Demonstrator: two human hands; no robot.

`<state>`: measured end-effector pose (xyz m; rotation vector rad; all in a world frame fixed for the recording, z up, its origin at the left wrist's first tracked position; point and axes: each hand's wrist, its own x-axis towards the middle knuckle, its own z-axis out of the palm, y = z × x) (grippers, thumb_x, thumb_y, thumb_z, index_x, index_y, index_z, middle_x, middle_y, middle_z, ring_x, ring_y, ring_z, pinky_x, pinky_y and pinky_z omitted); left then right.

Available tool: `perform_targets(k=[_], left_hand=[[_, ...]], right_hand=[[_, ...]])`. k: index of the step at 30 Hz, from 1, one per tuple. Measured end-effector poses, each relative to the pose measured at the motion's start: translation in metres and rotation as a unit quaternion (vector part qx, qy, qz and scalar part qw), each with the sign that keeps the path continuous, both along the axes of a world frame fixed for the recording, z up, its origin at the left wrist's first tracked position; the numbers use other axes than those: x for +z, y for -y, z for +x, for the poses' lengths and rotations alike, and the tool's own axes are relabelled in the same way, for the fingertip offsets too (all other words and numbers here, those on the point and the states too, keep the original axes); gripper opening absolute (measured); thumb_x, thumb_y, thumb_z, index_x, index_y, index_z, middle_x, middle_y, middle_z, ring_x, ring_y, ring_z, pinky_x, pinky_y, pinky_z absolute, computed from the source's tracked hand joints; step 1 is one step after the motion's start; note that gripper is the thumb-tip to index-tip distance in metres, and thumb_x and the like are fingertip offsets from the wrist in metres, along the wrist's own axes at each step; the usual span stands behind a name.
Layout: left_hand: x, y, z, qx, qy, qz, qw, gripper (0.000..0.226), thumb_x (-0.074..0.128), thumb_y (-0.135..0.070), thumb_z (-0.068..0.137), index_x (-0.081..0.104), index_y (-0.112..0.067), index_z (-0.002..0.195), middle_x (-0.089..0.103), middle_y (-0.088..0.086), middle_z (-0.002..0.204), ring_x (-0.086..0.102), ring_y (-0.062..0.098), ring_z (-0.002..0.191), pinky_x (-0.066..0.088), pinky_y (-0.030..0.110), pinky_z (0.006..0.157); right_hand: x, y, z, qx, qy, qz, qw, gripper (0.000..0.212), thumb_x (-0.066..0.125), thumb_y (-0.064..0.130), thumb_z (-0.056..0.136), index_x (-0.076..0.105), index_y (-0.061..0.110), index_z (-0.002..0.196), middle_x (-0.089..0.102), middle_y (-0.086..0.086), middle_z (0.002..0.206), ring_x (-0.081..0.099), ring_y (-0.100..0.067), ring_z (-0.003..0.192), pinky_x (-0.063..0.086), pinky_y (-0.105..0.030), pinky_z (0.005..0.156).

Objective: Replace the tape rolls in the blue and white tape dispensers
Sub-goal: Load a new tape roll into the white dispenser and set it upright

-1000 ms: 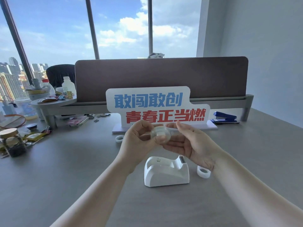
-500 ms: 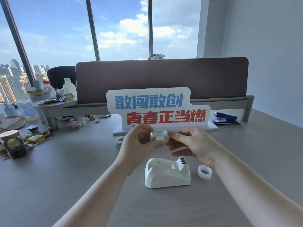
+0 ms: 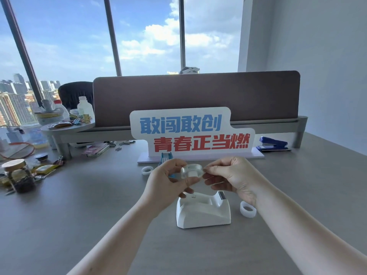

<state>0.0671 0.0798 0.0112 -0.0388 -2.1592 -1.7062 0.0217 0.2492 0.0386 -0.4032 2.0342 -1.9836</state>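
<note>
Above the white dispenser (image 3: pixel 203 212), left hand (image 3: pixel 166 184) grips the tape roll (image 3: pixel 191 171); right hand (image 3: pixel 231 175) pinches its edge (probably the loose end). The tape may stick to itself if pulled crooked.

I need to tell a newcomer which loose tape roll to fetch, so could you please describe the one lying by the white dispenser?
Start at the big sign with blue and red characters, then come down to the white tape dispenser in front of it. The tape roll lies flat on the desk at its right, beside the person's right wrist. Unlike the roll by the sign's base, it sits nearer the camera.
</note>
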Motion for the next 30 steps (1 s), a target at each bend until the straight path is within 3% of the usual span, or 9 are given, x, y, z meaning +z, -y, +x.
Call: perform_targets(k=[3,6,10,12,16,20,22,25,30], left_hand=[[-0.003,0.005,0.001,0.001,0.006,0.003,1.000,0.031,0.081,-0.008,0.064,0.070,-0.016,0.092,0.074,0.007,0.091,0.073,0.021,0.070,0.059,0.028,0.069],[-0.003,0.006,0.003,-0.021,0.011,0.008,1.000,0.028,0.081,-0.022,0.063,0.074,-0.021,0.090,0.073,-0.005,0.101,0.072,0.016,0.083,0.058,0.032,0.080],[-0.002,-0.004,0.005,-0.031,0.015,0.074,0.997,0.022,0.072,-0.024,0.068,0.076,-0.011,0.086,0.071,-0.007,0.107,0.072,0.015,0.084,0.059,0.030,0.077],[-0.003,-0.006,0.006,-0.023,0.011,0.060,0.998,0.007,0.072,-0.010,0.074,0.077,-0.016,0.077,0.072,-0.010,0.106,0.072,0.015,0.085,0.059,0.036,0.079],[-0.007,-0.004,0.007,-0.009,0.001,0.030,0.999,0.015,0.074,-0.004,0.073,0.067,-0.017,0.070,0.068,-0.008,0.110,0.072,0.018,0.084,0.059,0.042,0.081],[-0.010,0.000,0.011,0.011,0.018,0.004,1.000,0.028,0.077,-0.010,0.071,0.057,-0.025,0.084,0.068,0.000,0.106,0.071,0.010,0.082,0.057,0.020,0.066],[-0.010,0.001,0.013,0.014,0.024,-0.001,1.000,0.037,0.078,-0.012,0.070,0.055,-0.032,0.091,0.066,-0.005,0.104,0.070,0.009,0.083,0.056,0.019,0.067],[-0.012,0.004,0.017,0.001,0.032,-0.007,0.999,0.051,0.080,-0.013,0.068,0.059,-0.041,0.105,0.066,-0.012,0.098,0.070,0.011,0.087,0.056,0.022,0.078],[-0.012,0.007,0.019,-0.001,0.054,-0.025,0.998,0.035,0.082,-0.016,0.064,0.072,-0.032,0.093,0.075,-0.009,0.092,0.069,0.009,0.090,0.054,0.022,0.084]], right_hand=[[-0.001,0.001,0.003,0.006,0.010,-0.013,1.000,0.009,0.066,0.002,0.083,0.069,-0.004,0.088,0.072,-0.014,0.067,0.069,-0.019,0.053,0.057,-0.024,0.050],[-0.002,-0.003,0.005,0.011,0.018,-0.031,0.999,0.010,0.066,0.000,0.081,0.068,-0.005,0.089,0.072,-0.017,0.070,0.071,-0.023,0.057,0.058,-0.026,0.053],[-0.005,-0.009,0.005,0.005,0.035,-0.064,0.997,0.007,0.064,-0.007,0.081,0.069,-0.003,0.081,0.074,-0.018,0.075,0.073,-0.028,0.068,0.061,-0.029,0.063],[-0.009,-0.008,0.006,0.004,0.036,-0.068,0.997,0.008,0.064,-0.009,0.080,0.069,-0.002,0.080,0.074,-0.018,0.074,0.073,-0.029,0.069,0.062,-0.030,0.066],[-0.012,-0.007,0.006,0.005,0.028,-0.063,0.998,0.010,0.066,-0.010,0.077,0.069,-0.001,0.079,0.074,-0.016,0.072,0.073,-0.026,0.068,0.061,-0.027,0.067],[-0.013,-0.007,0.006,0.033,0.032,-0.059,0.997,0.009,0.069,-0.008,0.075,0.071,-0.001,0.079,0.075,-0.016,0.077,0.073,-0.025,0.073,0.060,-0.029,0.075],[-0.014,-0.007,0.007,0.039,0.031,-0.050,0.997,0.006,0.070,-0.003,0.075,0.073,0.002,0.075,0.075,-0.015,0.077,0.073,-0.025,0.073,0.060,-0.031,0.077],[-0.016,-0.004,0.009,0.032,0.012,-0.035,0.999,0.005,0.072,-0.003,0.075,0.071,0.002,0.073,0.074,-0.012,0.072,0.072,-0.022,0.066,0.061,-0.028,0.069],[-0.018,-0.004,0.012,0.029,-0.041,0.031,0.998,0.009,0.071,-0.007,0.075,0.070,0.002,0.075,0.071,-0.012,0.068,0.067,-0.015,0.057,0.053,-0.019,0.052]])
